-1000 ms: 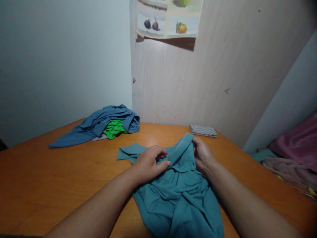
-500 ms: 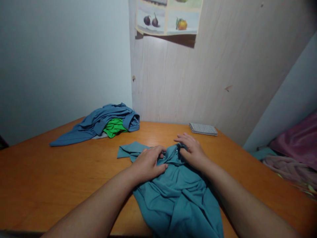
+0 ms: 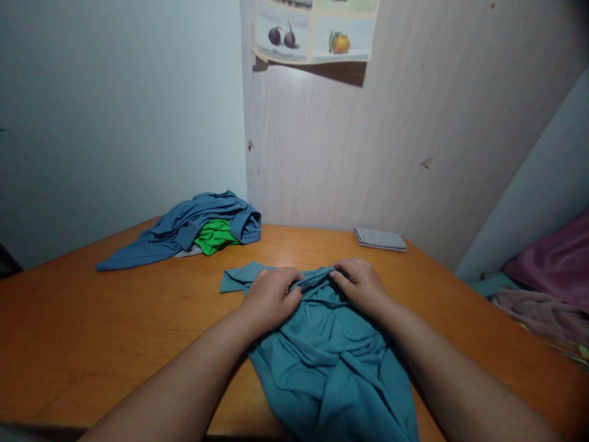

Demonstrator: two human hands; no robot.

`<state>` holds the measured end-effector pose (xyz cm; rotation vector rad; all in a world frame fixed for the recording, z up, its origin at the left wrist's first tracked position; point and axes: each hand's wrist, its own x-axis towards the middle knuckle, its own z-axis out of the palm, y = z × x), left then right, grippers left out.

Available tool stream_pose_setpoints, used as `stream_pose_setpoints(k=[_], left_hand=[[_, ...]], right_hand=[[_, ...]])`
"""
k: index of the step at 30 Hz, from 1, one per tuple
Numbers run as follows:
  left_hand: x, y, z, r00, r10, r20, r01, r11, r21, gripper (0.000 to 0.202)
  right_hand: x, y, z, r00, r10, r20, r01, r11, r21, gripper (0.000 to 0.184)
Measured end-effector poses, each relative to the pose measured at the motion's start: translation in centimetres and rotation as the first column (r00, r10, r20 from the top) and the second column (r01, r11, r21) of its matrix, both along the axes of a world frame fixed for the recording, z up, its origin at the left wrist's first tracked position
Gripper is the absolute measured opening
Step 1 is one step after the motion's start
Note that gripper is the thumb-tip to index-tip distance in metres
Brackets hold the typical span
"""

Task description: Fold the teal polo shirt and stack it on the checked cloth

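Note:
A crumpled teal garment (image 3: 335, 356) lies on the wooden table in front of me, its lower part running to the near edge. A flat teal strip of it sticks out to the left, past my left hand. My left hand (image 3: 275, 299) pinches the gathered upper edge between thumb and fingers. On the other side, my right hand (image 3: 361, 283) grips the same edge, thumb below and fingertips behind the cloth. Between the two hands the edge is drawn into a bunched, roughly straight band. What kind of garment it is, I cannot tell.
Toward the back left of the orange-brown table (image 3: 151, 325) lies a heap with a blue garment (image 3: 184, 227) and a bright green cloth (image 3: 215, 236). A folded checked cloth (image 3: 380, 239) is at the back right. Walls rise behind; pink fabric (image 3: 552, 255) lies off to the right.
My right hand's raised, spread fingers have come down and closed on the teal edge. My left thumb and fingers have drawn together on it, and the edge between them looks straighter.

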<state>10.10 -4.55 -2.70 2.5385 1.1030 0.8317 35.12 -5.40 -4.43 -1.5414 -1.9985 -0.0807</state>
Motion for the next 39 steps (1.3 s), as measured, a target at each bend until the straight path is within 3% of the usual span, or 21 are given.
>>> stream_pose_setpoints(k=[4,7,12,15,18,21,24,26,28,31,33,35,37,39], left_hand=[[-0.6,0.6,0.3,0.984,0.155,0.088,-0.16,0.986,0.044,0.012],[-1.1,1.4,0.4,0.949,0.259,0.178,-0.27,0.962,0.041,0.009],[-1.9,3.0,-0.3,0.882,0.361,0.303,-0.331,0.932,-0.149,0.017],[-1.9,4.1,-1.0,0.784,0.364,0.503,-0.209,0.917,-0.339,0.02],[-1.9,4.9,-1.2,0.557,0.415,0.719,0.033,0.854,-0.519,0.027],[-2.1,5.3,-0.6,0.35,0.421,0.837,0.258,0.815,-0.518,0.04],[-2.1,5.2,0.1,0.278,0.381,0.882,0.368,0.806,-0.464,0.049],[-2.0,5.0,0.1,0.292,0.37,0.882,0.38,0.801,-0.463,0.054],[-1.7,4.9,-0.2,0.358,0.364,0.86,0.32,0.817,-0.479,0.053],[-1.6,5.1,-1.0,0.503,0.37,0.781,0.107,0.87,-0.481,0.042],[-1.9,5.5,-1.4,0.57,0.39,0.723,-0.032,0.89,-0.455,0.03],[-2.3,5.9,-1.7,0.606,0.412,0.68,-0.139,0.897,-0.419,0.02],[-2.6,6.1,-1.7,0.649,0.409,0.641,-0.202,0.906,-0.373,0.022],[-2.6,5.8,-1.5,0.716,0.364,0.596,-0.21,0.926,-0.314,0.031]], right_hand=[[0.6,0.1,0.1,0.988,-0.098,-0.123,0.106,0.993,0.06,0.017],[1.0,0.3,0.0,0.978,-0.122,-0.169,0.129,0.991,0.029,0.014],[2.0,1.0,-1.1,0.9,-0.119,-0.419,0.125,0.992,-0.011,0.023],[2.7,1.6,-1.8,0.881,-0.145,-0.451,0.158,0.987,-0.01,0.023],[3.0,1.8,-2.0,0.872,-0.169,-0.459,0.191,0.982,0.002,0.021],[2.7,1.7,-1.8,0.863,-0.16,-0.48,0.194,0.981,0.021,0.022],[2.1,1.4,-1.4,0.869,-0.131,-0.478,0.164,0.986,0.028,0.022],[1.8,1.2,-1.2,0.869,-0.111,-0.482,0.145,0.989,0.035,0.022],[1.7,1.1,-1.0,0.866,-0.097,-0.491,0.134,0.99,0.041,0.021],[1.5,0.8,-0.5,0.885,-0.07,-0.461,0.077,0.997,-0.003,0.029],[1.2,0.3,0.0,0.89,-0.006,-0.456,-0.033,0.996,-0.078,0.039],[0.7,-0.4,0.7,0.88,0.087,-0.467,-0.192,0.964,-0.182,0.046],[0.2,-1.3,1.6,0.883,0.16,-0.441,-0.316,0.898,-0.306,0.047],[-0.2,-2.1,2.4,0.924,0.205,-0.324,-0.334,0.845,-0.417,0.046]])
